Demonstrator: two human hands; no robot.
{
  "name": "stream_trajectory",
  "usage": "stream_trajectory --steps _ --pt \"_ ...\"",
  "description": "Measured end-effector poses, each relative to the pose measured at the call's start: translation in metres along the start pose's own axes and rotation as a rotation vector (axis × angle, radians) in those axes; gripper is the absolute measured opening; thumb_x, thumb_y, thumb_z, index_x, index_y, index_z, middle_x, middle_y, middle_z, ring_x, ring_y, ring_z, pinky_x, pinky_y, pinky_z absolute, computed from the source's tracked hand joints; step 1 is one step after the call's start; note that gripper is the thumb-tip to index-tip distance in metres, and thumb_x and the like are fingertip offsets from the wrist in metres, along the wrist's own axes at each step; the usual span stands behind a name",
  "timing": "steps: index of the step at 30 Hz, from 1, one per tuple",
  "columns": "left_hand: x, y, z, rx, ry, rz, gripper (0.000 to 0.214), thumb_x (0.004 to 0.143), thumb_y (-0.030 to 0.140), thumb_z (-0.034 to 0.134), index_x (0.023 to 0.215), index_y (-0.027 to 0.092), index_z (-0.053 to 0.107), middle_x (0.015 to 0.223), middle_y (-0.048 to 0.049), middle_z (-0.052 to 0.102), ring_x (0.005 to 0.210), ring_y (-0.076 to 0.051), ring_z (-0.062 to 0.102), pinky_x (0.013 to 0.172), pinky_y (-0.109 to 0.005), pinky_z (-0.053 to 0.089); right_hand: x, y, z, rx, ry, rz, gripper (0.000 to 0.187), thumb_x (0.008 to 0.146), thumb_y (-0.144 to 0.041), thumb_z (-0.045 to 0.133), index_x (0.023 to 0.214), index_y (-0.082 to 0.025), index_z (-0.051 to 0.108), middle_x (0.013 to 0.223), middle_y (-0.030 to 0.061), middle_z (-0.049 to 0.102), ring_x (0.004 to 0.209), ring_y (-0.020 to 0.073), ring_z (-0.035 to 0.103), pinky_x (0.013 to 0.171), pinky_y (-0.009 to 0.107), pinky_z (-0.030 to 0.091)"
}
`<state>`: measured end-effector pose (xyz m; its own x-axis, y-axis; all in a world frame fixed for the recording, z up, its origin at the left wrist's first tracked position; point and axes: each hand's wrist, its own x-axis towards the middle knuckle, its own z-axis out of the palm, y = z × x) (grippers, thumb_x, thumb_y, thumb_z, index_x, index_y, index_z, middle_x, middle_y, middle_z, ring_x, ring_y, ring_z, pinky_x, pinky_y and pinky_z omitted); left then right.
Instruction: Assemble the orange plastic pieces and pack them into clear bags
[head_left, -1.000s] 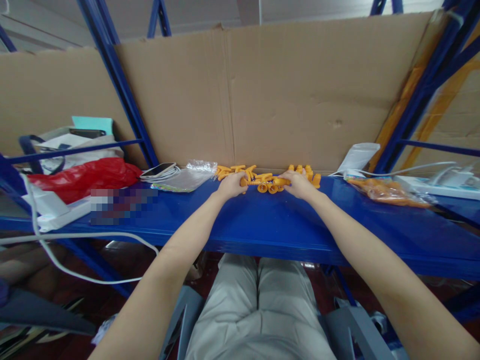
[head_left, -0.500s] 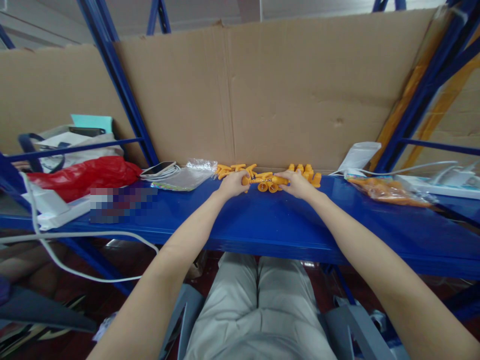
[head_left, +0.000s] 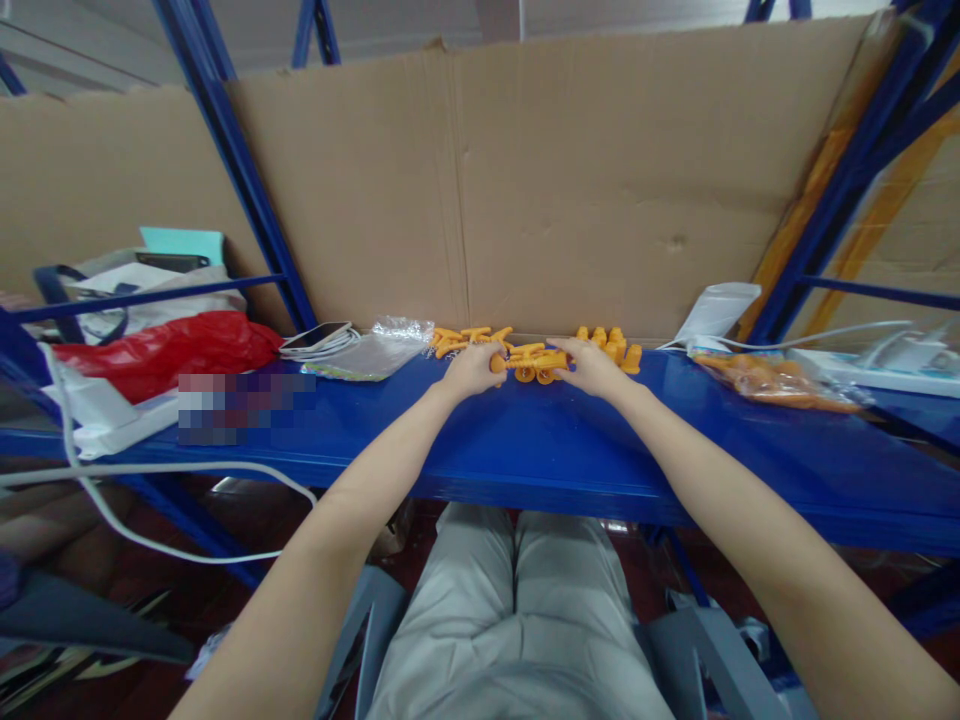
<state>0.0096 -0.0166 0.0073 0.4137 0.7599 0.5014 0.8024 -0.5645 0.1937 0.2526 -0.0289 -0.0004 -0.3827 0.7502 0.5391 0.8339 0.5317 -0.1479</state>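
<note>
Left hand [head_left: 472,370] and right hand [head_left: 594,369] are pinching orange pieces [head_left: 551,361] between fingers, seemingly aligning them, next needing steadiness.

A blue metal counter [head_left: 540,450] spans the view, its surface glossy. Tall blue posts [head_left: 255,190] rise on either side, with slimmer crossbars [head_left: 885,294] near the bottom. Behind them stands a broad brown cardboard sheet [head_left: 600,180], creased vertically, with pale grey showing above its top edge. Below, small bright patches of light glint on a dark red floor [head_left: 251,515] beyond grey chair armrests [head_left: 386,590].
</note>
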Motion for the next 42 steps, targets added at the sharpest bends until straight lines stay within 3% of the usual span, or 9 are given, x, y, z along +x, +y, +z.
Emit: stream_trajectory --steps 4,8,12,16,21,29,35,39,42 --pt "0.0 -0.002 0.002 0.009 0.012 0.008 0.026 0.073 0.02 0.068 0.099 0.017 0.069 0.086 -0.0035 0.071 0.085 -0.021 0.067 0.073 -0.028 0.048 0.001 0.003 0.005 0.195 0.05 0.078 0.059 0.081 -0.019 0.068 0.139 -0.019 0.056 0.135 0.0153 0.061 0.115 0.0271 0.064 0.096 0.046 0.053" --pt "0.001 -0.005 0.003 -0.014 0.031 -0.006 0.026 0.072 0.021 0.069 0.099 0.018 0.069 0.082 -0.0025 0.07 0.085 -0.021 0.067 0.072 -0.028 0.048 0.0 0.009 0.003 0.394 0.005 0.18 0.055 0.08 -0.021 0.071 0.133 -0.019 0.058 0.127 0.0141 0.065 0.099 0.022 0.07 0.088 0.041 0.058" --pt "0.001 -0.005 0.003 -0.047 0.024 -0.013 0.028 0.072 0.02 0.069 0.1 0.017 0.068 0.083 -0.0033 0.069 0.085 -0.022 0.067 0.075 -0.03 0.049 0.001 0.013 0.001 0.527 -0.015 0.215 0.034 0.083 -0.024 0.069 0.117 -0.019 0.066 0.112 0.0117 0.071 0.097 0.0225 0.071 0.089 0.045 0.057" --pt "0.002 -0.006 0.005 -0.058 0.039 0.007 0.027 0.073 0.02 0.068 0.1 0.017 0.068 0.082 -0.0023 0.069 0.085 -0.021 0.066 0.078 -0.031 0.049 0.0 0.013 0.0 0.547 -0.009 0.237 0.025 0.088 -0.034 0.064 0.109 -0.021 0.07 0.099 0.0116 0.075 0.09 0.0267 0.072 0.086 0.053 0.056" --pt "0.002 -0.005 0.006 -0.033 0.051 0.018 0.029 0.073 0.019 0.068 0.102 0.017 0.067 0.081 -0.0013 0.068 0.083 -0.02 0.066 0.078 -0.03 0.049 0.0 0.012 -0.002 0.541 -0.007 0.267 0.03 0.091 -0.046 0.058 0.104 -0.022 0.069 0.087 0.0116 0.076 0.078 0.0292 0.073 0.079 0.058 0.055" --pt "0.002 -0.004 0.005 -0.03 0.041 0.033 0.025 0.072 0.018 0.068 0.097 0.017 0.067 0.081 -0.0018 0.068 0.086 -0.021 0.066 0.078 -0.031 0.049 -0.001 0.006 -0.001 0.498 -0.012 0.287 0.032 0.089 -0.045 0.063 0.107 -0.019 0.064 0.088 0.01 0.074 0.077 0.0232 0.073 0.076 0.044 0.058" --pt "0.001 -0.001 0.005 -0.054 0.039 0.055 0.026 0.074 0.018 0.068 0.099 0.018 0.067 0.084 -0.0024 0.071 0.083 -0.021 0.067 0.078 -0.031 0.049 0.0 0.008 -0.002 0.559 -0.064 0.318 0.054 0.094 -0.066 0.043 0.09 -0.018 0.069 0.083 0.0152 0.074 0.077 0.0284 0.072 0.078 0.055 0.056" --pt "0.001 0.002 0.005 -0.075 0.042 0.064 0.025 0.074 0.016 0.068 0.098 0.017 0.067 0.09 -0.0043 0.073 0.087 -0.021 0.068 0.081 -0.032 0.049 0.001 0.011 0.001 0.575 -0.068 0.332 0.062 0.092 -0.072 0.039 0.076 -0.019 0.067 0.075 0.0156 0.073 0.069 0.0274 0.071 0.074 0.054 0.057" --pt "0.001 0.002 0.005 -0.072 0.04 0.069 0.023 0.074 0.017 0.068 0.097 0.017 0.066 0.09 -0.0049 0.073 0.086 -0.021 0.068 0.081 -0.032 0.049 0.003 0.012 0.004 0.574 -0.086 0.336 0.066 0.091 -0.075 0.036 0.076 -0.019 0.068 0.073 0.0163 0.072 0.068 0.028 0.071 0.072 0.055 0.057"
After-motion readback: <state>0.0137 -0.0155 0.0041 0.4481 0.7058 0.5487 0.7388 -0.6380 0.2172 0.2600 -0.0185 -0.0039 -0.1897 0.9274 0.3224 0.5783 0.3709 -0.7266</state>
